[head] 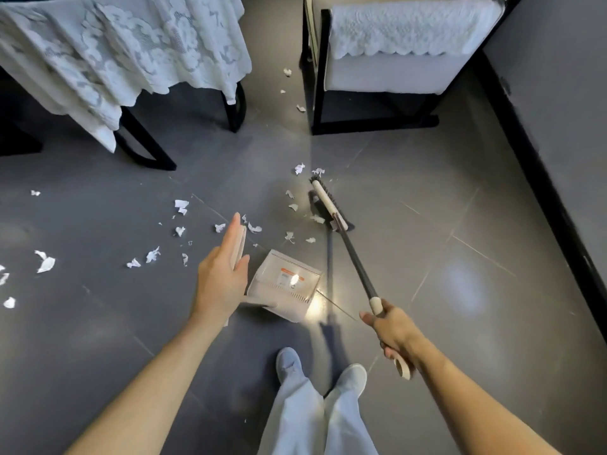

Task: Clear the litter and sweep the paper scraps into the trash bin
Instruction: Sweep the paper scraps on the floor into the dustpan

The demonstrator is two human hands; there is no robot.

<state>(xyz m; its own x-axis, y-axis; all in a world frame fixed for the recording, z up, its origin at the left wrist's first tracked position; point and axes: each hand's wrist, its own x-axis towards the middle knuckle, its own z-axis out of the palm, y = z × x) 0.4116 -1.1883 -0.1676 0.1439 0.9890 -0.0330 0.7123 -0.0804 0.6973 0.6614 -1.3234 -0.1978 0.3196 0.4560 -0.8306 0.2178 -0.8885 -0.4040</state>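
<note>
A white dustpan (285,284) stands on the dark tiled floor in front of my feet, its pale upright handle (241,243) rising at its left. My left hand (223,277) lies flat against that handle, fingers straight, thumb on the handle's near side. My right hand (392,333) grips the cream end of a broom handle (356,267). The broom head (328,201) rests on the floor just beyond the dustpan. White paper scraps (151,256) lie scattered to the left and around the broom head (299,168). No trash bin is in view.
A table with a lace cloth (108,50) and black legs stands at the far left. A white-covered chair (391,60) stands at the far right, with a few scraps (287,72) in the gap between them. A wall with black skirting (542,178) runs along the right.
</note>
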